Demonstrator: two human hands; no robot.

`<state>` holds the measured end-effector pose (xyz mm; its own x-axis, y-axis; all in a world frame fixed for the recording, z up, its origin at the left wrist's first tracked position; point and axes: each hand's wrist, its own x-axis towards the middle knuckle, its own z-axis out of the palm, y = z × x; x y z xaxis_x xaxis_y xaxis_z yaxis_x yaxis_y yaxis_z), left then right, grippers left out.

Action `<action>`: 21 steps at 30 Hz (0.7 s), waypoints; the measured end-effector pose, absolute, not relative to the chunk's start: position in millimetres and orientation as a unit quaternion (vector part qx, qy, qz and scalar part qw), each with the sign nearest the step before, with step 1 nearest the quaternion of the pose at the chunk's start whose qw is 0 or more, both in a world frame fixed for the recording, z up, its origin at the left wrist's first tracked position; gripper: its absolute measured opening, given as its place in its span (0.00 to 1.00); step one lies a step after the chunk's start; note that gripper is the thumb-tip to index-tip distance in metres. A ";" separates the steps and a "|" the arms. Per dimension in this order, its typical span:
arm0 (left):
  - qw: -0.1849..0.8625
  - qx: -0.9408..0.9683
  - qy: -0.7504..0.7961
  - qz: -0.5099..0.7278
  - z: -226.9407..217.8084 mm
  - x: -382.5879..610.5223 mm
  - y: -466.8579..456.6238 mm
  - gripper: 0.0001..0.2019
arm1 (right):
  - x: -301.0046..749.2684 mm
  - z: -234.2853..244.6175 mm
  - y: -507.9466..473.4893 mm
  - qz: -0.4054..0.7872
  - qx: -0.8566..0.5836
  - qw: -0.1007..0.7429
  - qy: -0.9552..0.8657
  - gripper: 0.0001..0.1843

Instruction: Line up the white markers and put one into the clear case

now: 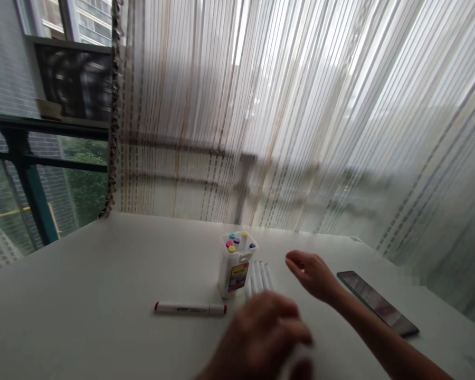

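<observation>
The left hand [261, 338], blurred, covers the near ends of the markers [260, 275] lying right of the marker tub [236, 264]; its finger state I cannot tell. The right hand [311, 274] hovers just right, fingers loosely curled, empty. A careless sweep could topple the tub or roll the loose red-capped marker [190, 308].

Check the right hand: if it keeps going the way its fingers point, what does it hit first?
The right hand points left, fingers loosely curled, above the white table. First in that line are probably the loose markers lying beside the marker tub, then the tub itself. Depth is unclear; it may pass above the markers.
</observation>
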<state>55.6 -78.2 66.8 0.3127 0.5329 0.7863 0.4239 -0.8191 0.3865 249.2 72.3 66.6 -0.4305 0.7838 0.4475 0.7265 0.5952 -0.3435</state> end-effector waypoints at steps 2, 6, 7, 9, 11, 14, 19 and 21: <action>0.010 0.747 0.339 0.572 73.7 31.2 -52.9 0.08 | 242.1 39.7 56.2 0.024 -0.436 0.261 -0.861 0.16; -0.074 0.679 0.394 0.615 61.5 -9.7 -9.6 0.09 | 240.2 12.8 54.1 0.014 -0.424 0.313 -0.850 0.16; -0.070 0.672 0.398 0.621 53.3 -16.3 -2.0 0.10 | 240.3 17.3 55.2 0.007 -0.410 0.339 -0.847 0.15; -0.051 0.651 0.398 0.644 35.5 -25.4 8.7 0.12 | 238.1 40.5 52.2 -0.014 -0.358 0.398 -0.844 0.12; -0.012 0.640 0.384 0.665 20.9 -30.3 14.0 0.14 | 232.0 76.2 39.5 -0.032 -0.285 0.487 -0.825 0.07; 0.030 0.634 0.374 0.676 11.3 -33.0 15.4 0.17 | 219.8 127.9 7.9 -0.049 -0.198 0.592 -0.780 0.07; 0.062 0.639 0.375 0.669 11.8 -31.1 12.5 0.17 | 209.0 157.6 -27.3 -0.020 -0.169 0.658 -0.733 0.09; 0.075 0.639 0.382 0.664 13.3 -29.0 11.7 0.18 | 206.6 151.3 -21.7 -0.016 -0.158 0.621 -0.768 0.08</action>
<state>-29.0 11.7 13.3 -0.1723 0.5870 0.7911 0.3884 -0.6975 0.6022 206.6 -21.7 151.3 -0.1795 0.2220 0.9584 0.2617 0.9499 -0.1711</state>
